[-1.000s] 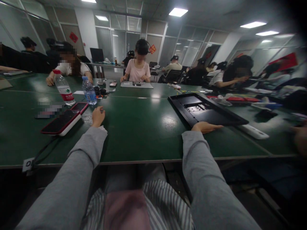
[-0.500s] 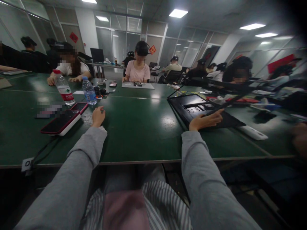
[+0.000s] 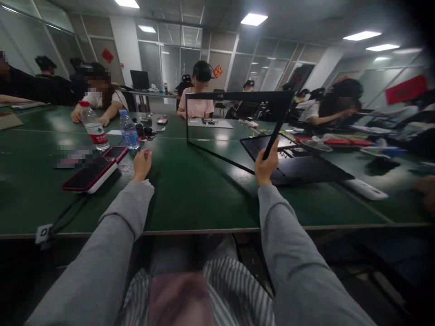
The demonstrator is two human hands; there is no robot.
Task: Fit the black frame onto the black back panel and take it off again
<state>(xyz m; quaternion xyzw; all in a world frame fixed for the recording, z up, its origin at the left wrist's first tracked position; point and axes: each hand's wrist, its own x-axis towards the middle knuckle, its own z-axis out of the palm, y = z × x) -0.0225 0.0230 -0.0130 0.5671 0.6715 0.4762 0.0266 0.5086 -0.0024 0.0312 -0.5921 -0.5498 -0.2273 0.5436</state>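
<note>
My right hand (image 3: 267,165) is wrapped round one side of a thin black rectangular frame (image 3: 238,96), which is held up and tilted above the table. Behind and to the right of that hand, a flat black panel (image 3: 306,168) with an opening and small parts lies on the green table (image 3: 190,194). My left hand (image 3: 142,164) hovers by the tabletop with curled fingers; nothing shows in it. Left of it are a blue-capped bottle (image 3: 129,131) and a phone in a red-edged case (image 3: 90,174) on a white object.
A red-capped bottle (image 3: 95,129) stands farther left. A white bar-shaped device (image 3: 367,189) lies right of the panel. Across the table sits a person in pink (image 3: 199,106) before a white board. Other people sit at both sides, and cluttered items lie at the right.
The black frame has swung from above the panel at the right toward the middle. My right hand has moved left and turned more upright around it. My left hand has barely moved.
</note>
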